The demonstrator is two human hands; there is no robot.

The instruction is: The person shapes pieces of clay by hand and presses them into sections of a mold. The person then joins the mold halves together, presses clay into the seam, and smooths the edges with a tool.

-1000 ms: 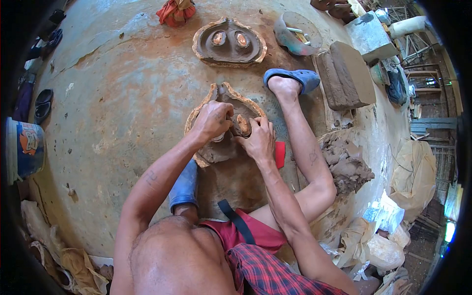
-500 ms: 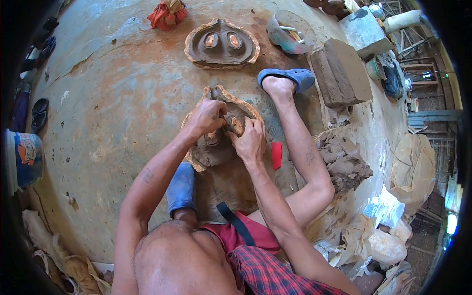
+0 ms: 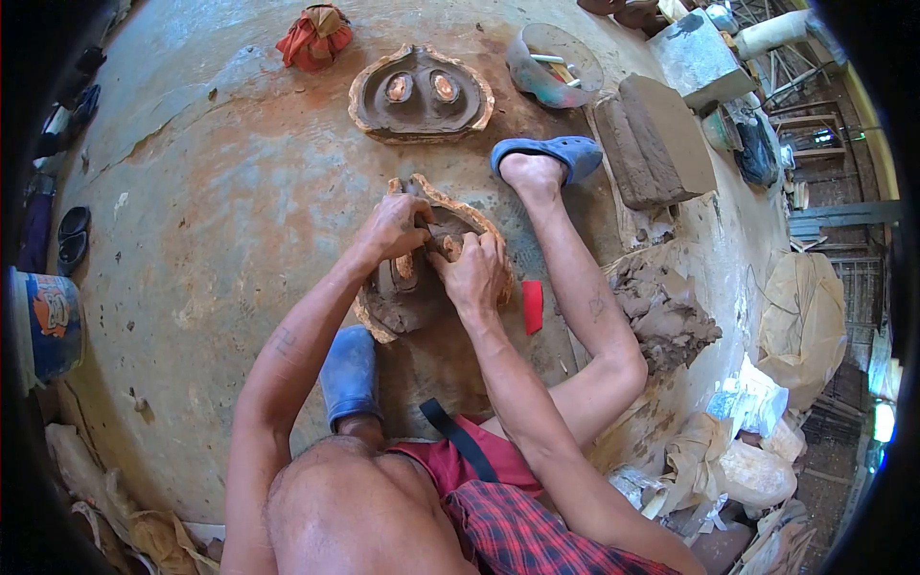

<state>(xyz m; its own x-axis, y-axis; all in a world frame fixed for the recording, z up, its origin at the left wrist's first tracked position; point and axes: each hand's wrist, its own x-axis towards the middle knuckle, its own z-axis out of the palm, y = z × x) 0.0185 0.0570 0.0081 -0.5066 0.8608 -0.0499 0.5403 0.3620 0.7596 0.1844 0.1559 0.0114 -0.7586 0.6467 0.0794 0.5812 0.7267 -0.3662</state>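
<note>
Two hands (image 3: 431, 251) press clay inside one of two molds (image 3: 388, 324).

Soft, even daylight here, through a fisheye!

Black corners close in, the edges curve hard, and over on the far right a gap glares white-blue; pale sheen on the floor (image 3: 220, 240), faint soft shadows, hands (image 3: 431, 249) slightly soft.

On the floor (image 3: 211, 297), the near mould (image 3: 394, 311) lies before the far mould (image 3: 420, 122); right of that, the basin (image 3: 539, 81), then the clay block (image 3: 673, 144). Leftmost, probably at the floor's edge: the bucket (image 3: 50, 328).
</note>
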